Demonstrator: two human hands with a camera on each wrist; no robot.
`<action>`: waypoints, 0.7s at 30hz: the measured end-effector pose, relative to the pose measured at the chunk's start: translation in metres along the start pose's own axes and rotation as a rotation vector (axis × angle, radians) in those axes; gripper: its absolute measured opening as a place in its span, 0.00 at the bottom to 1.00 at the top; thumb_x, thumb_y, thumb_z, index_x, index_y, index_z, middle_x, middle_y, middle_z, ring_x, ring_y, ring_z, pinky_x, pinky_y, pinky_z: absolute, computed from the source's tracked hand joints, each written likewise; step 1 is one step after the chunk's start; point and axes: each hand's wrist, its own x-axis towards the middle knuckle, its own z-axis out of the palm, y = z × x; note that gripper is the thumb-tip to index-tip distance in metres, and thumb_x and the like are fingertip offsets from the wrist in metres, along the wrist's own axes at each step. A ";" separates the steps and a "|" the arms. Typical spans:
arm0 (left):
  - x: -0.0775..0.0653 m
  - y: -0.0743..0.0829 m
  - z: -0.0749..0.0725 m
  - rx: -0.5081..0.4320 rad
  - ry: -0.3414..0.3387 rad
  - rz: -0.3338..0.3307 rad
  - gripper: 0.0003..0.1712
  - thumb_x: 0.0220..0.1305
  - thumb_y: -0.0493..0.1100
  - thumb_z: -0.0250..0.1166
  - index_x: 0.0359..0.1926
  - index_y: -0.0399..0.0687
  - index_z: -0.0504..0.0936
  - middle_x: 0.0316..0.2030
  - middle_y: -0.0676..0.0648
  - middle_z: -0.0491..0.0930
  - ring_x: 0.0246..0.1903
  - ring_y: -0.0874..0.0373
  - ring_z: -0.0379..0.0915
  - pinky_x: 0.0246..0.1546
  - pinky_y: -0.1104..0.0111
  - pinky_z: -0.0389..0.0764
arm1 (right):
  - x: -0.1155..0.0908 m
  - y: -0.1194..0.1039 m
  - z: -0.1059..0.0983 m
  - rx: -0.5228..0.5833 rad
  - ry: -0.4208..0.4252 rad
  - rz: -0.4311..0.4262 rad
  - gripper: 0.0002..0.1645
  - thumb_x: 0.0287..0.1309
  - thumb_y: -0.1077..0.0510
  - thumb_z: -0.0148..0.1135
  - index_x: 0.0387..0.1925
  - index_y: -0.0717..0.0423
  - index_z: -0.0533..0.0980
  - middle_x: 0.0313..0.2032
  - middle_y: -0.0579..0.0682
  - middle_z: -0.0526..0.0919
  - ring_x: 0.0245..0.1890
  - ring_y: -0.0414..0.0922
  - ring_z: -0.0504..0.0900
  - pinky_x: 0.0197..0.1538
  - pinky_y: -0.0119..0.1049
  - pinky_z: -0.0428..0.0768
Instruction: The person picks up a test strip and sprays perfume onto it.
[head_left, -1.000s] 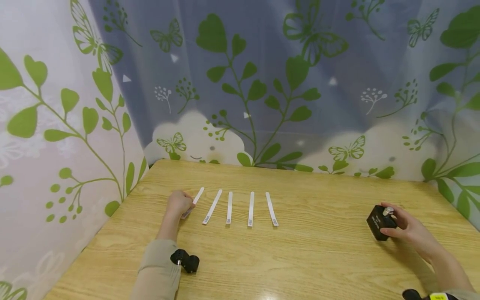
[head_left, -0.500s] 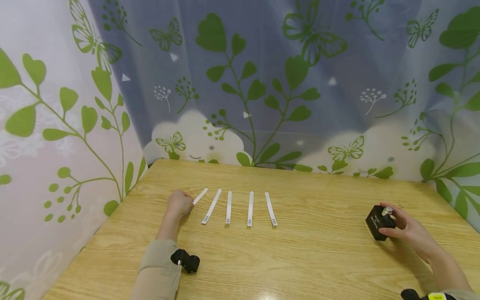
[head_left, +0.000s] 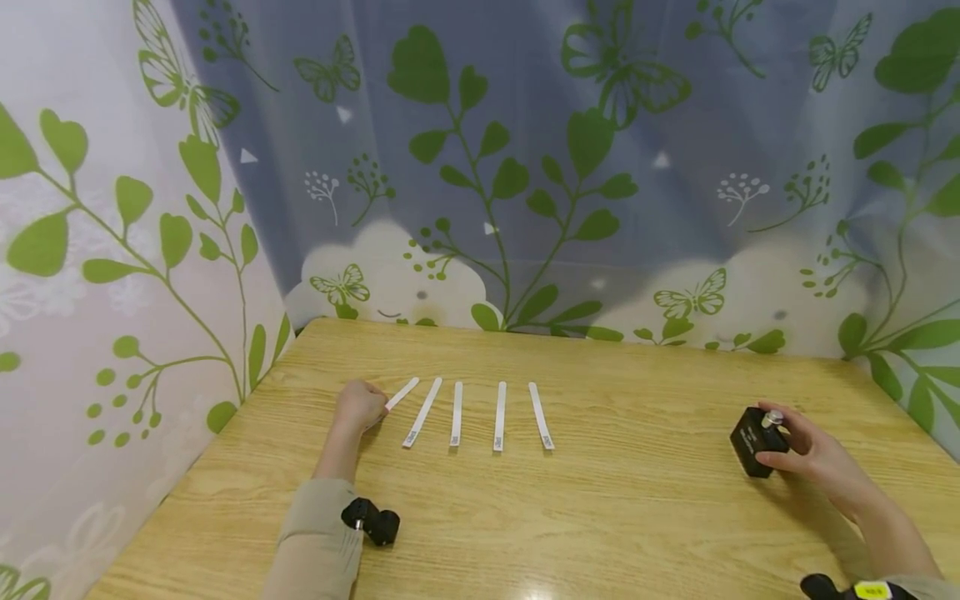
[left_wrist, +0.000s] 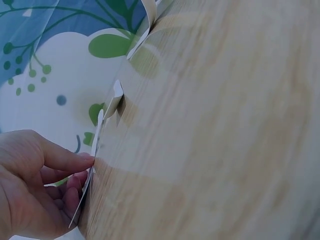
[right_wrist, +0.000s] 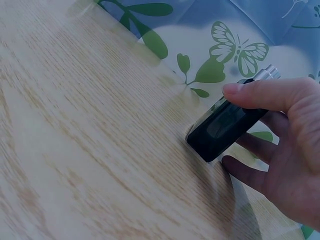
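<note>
My left hand (head_left: 361, 406) pinches a white paper strip (head_left: 402, 393) between thumb and fingers at the left end of a row. The left wrist view shows the thumb on the strip (left_wrist: 98, 135), whose far end sticks out past the fingers. Several more white paper strips (head_left: 500, 415) lie to its right, spread out, with small dark print at their near ends. Far to the right, my right hand (head_left: 821, 462) holds a black perfume bottle (head_left: 753, 443) with a silver neck. In the right wrist view the thumb lies across the bottle (right_wrist: 220, 131).
The wooden table (head_left: 622, 517) carries all of these. A patterned curtain (head_left: 510, 167) hangs along its back edge, and a pale printed cloth (head_left: 112, 333) borders the left side. A black camera mount (head_left: 371, 522) sits on the left wrist.
The strip in my left hand has swung, its far end now further right and closer to the neighbouring strip. The right hand keeps the perfume bottle in nearly the same place.
</note>
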 end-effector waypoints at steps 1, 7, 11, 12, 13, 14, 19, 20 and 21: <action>0.000 0.000 0.000 0.005 0.004 0.004 0.11 0.53 0.29 0.59 0.39 0.28 0.81 0.39 0.34 0.79 0.35 0.47 0.71 0.30 0.68 0.73 | 0.000 0.000 0.000 0.007 -0.001 -0.001 0.41 0.60 0.65 0.57 0.68 0.36 0.54 0.54 0.36 0.64 0.45 0.18 0.65 0.39 0.23 0.73; 0.000 0.000 0.000 -0.001 0.018 0.009 0.10 0.51 0.28 0.59 0.37 0.29 0.82 0.36 0.36 0.79 0.34 0.48 0.71 0.30 0.68 0.73 | 0.000 -0.001 0.000 0.021 -0.008 0.012 0.41 0.60 0.65 0.57 0.69 0.39 0.53 0.55 0.37 0.64 0.45 0.17 0.64 0.39 0.21 0.72; -0.001 0.000 0.000 -0.017 0.014 0.017 0.11 0.50 0.27 0.59 0.37 0.28 0.81 0.36 0.35 0.79 0.33 0.48 0.71 0.29 0.68 0.73 | -0.001 -0.004 0.000 -0.037 -0.006 0.064 0.43 0.61 0.61 0.58 0.71 0.41 0.49 0.63 0.68 0.53 0.55 0.30 0.66 0.40 0.19 0.69; -0.001 0.000 0.000 -0.021 0.013 0.021 0.11 0.50 0.27 0.59 0.37 0.28 0.81 0.36 0.35 0.79 0.33 0.48 0.71 0.30 0.68 0.73 | -0.001 -0.005 0.000 -0.050 -0.008 0.077 0.44 0.61 0.60 0.58 0.71 0.41 0.48 0.64 0.73 0.48 0.59 0.39 0.65 0.40 0.18 0.68; -0.001 0.000 0.000 -0.029 0.009 0.022 0.12 0.50 0.27 0.59 0.37 0.28 0.81 0.37 0.34 0.78 0.34 0.47 0.71 0.30 0.67 0.73 | -0.001 -0.006 0.000 -0.062 -0.006 0.090 0.44 0.60 0.59 0.59 0.72 0.42 0.47 0.65 0.73 0.46 0.62 0.49 0.63 0.40 0.17 0.67; -0.001 0.000 0.000 -0.036 0.004 0.024 0.12 0.49 0.26 0.58 0.38 0.28 0.81 0.38 0.34 0.78 0.35 0.47 0.71 0.31 0.66 0.74 | -0.001 -0.006 0.000 -0.079 -0.001 0.103 0.45 0.60 0.58 0.59 0.72 0.43 0.47 0.66 0.73 0.46 0.62 0.58 0.60 0.40 0.17 0.66; -0.001 -0.002 -0.001 -0.060 -0.027 0.007 0.14 0.51 0.26 0.55 0.40 0.27 0.80 0.45 0.31 0.76 0.42 0.42 0.71 0.41 0.58 0.74 | -0.003 -0.008 0.002 -0.070 0.016 0.122 0.45 0.59 0.57 0.61 0.72 0.46 0.48 0.65 0.76 0.44 0.52 0.39 0.73 0.40 0.23 0.74; -0.001 -0.001 -0.001 -0.055 -0.027 0.005 0.14 0.52 0.27 0.55 0.41 0.27 0.79 0.46 0.31 0.75 0.44 0.41 0.70 0.43 0.56 0.74 | -0.003 -0.009 0.002 -0.070 0.026 0.128 0.44 0.59 0.56 0.61 0.71 0.45 0.49 0.65 0.76 0.45 0.47 0.30 0.72 0.39 0.24 0.75; -0.001 -0.001 -0.001 -0.053 -0.028 0.001 0.14 0.53 0.27 0.55 0.42 0.27 0.79 0.47 0.31 0.75 0.45 0.40 0.70 0.45 0.55 0.74 | -0.004 -0.009 0.002 -0.065 0.036 0.130 0.43 0.60 0.55 0.61 0.71 0.46 0.50 0.65 0.76 0.45 0.43 0.22 0.70 0.39 0.25 0.76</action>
